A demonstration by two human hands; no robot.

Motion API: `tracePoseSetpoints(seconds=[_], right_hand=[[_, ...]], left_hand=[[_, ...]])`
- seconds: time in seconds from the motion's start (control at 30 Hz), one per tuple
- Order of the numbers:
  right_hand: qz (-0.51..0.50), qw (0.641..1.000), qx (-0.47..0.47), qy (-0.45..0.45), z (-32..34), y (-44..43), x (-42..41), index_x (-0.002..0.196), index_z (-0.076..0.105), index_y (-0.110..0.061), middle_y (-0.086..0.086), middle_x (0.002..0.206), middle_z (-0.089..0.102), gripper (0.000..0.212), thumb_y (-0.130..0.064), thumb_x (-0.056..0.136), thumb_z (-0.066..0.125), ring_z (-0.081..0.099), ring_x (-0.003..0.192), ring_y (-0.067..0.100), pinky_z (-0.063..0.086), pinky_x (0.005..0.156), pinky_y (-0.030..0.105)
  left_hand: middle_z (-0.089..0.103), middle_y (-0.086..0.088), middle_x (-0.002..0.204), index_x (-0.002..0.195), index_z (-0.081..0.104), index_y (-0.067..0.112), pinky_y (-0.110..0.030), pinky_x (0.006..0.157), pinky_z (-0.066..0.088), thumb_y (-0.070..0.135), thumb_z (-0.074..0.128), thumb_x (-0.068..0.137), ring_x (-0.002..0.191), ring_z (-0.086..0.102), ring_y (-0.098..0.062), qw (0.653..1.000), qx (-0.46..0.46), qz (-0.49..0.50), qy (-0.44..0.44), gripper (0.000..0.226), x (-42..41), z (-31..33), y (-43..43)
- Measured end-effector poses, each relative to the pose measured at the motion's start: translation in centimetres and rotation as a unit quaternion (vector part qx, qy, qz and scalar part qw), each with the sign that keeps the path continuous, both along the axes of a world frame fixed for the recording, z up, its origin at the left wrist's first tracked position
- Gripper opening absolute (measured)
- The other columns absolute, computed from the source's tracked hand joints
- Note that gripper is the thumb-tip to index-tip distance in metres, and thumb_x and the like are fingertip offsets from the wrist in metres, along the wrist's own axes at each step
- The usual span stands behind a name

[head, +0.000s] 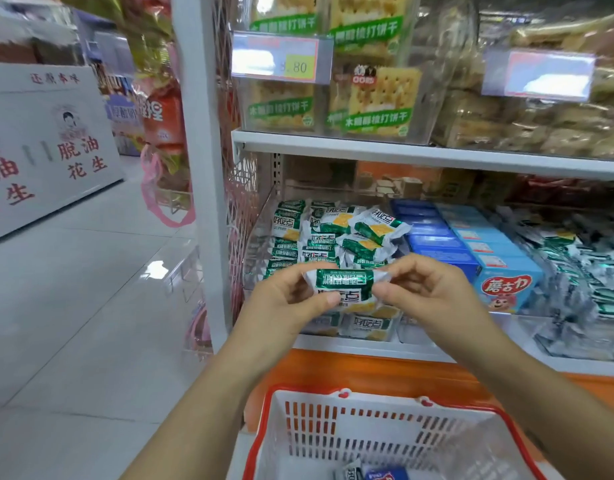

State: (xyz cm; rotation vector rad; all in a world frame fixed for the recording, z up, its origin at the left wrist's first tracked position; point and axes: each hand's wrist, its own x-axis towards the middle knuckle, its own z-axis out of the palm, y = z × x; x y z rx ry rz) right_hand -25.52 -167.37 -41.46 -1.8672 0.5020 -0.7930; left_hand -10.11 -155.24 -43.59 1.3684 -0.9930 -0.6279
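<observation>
At the far left stands a white chest (49, 143) printed with red characters, on a pale glossy tiled floor (91, 289). Next comes the white upright post (205, 168) of a shop shelf.

Just right of the post, the left hand (284, 303) pinches the left end of a small snack packet (345, 289), thumb in front and fingers curled behind it. The packet lies crosswise between both hands, in front of the middle shelf and above a basket. Its wrapper is shiny white with a dark green band carrying white characters, a patch of yellow along the lower edge, and crimped ends. Behind it, on the shelf, lies a heap of matching packets (333, 233).

The right hand (433, 292) pinches the packet's right end, fingers curled.

Further right, on the same shelf, are blue boxes (471, 244), then silvery packets (582, 265).

Below the hands sits a white slotted basket (378, 424) with a red rim.
</observation>
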Motion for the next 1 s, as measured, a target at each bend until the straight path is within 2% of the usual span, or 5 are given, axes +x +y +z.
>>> tracePoseSetpoints(seconds=[0.27,0.57,0.67,0.8,1.0], right_hand=[[-0.041,0.998,-0.027,-0.039,0.3,0.8,0.1,0.083,0.064,-0.021,-0.012,0.076,0.069,0.013,-0.009,0.081,0.068,0.064,0.074,0.004,0.053,0.07,0.016],[0.008,0.989,0.143,0.046,-0.6,0.2,0.9,0.099,0.055,-0.022,0.007,0.078,0.07,0.036,-0.042,0.071,0.064,0.06,0.074,0.018,0.046,0.07,0.029],[0.003,0.972,0.236,0.021,-0.9,0.0,1.4,0.101,0.057,-0.014,0.027,0.096,0.062,0.044,-0.033,0.064,0.069,0.052,0.08,0.028,0.048,0.058,0.024],[0.001,0.939,0.344,-0.01,-1.2,-0.3,1.7,0.115,0.056,-0.001,0.038,0.122,0.051,0.051,-0.018,0.069,0.07,0.056,0.091,0.03,0.053,0.083,0.039],[-0.014,0.886,0.46,-0.057,-1.1,-0.6,1.6,0.105,0.059,0.0,0.017,0.088,0.07,0.018,0.0,0.087,0.057,0.068,0.074,0.024,0.059,0.058,0.03]], left_hand=[[0.074,0.006,0.091,0.101,0.069,0.019,-0.013,0.066,0.051,0.019,0.063,0.087,0.081,0.068,-0.006,0.998,0.017,-0.001,0.053,0.015,-0.7,0.1,-0.5],[0.061,-0.032,0.101,0.1,0.057,-0.01,-0.053,0.099,0.044,0.078,0.074,0.046,0.09,0.065,-0.037,0.989,0.101,0.035,0.104,0.104,-0.5,-1.0,-1.0],[0.068,-0.023,0.104,0.103,0.064,-0.005,-0.045,0.098,0.05,0.068,0.072,0.05,0.098,0.066,-0.036,0.981,0.123,0.034,0.147,0.091,-0.5,-0.8,-0.8],[0.072,-0.011,0.092,0.094,0.074,0.014,-0.034,0.092,0.053,0.053,0.074,0.063,0.087,0.064,-0.023,0.96,0.158,0.015,0.23,0.05,0.1,-0.9,-0.7],[0.07,-0.001,0.09,0.095,0.067,0.016,-0.03,0.08,0.055,0.031,0.075,0.064,0.063,0.064,-0.009,0.923,0.147,-0.019,0.356,0.036,0.5,-0.4,-0.2]])
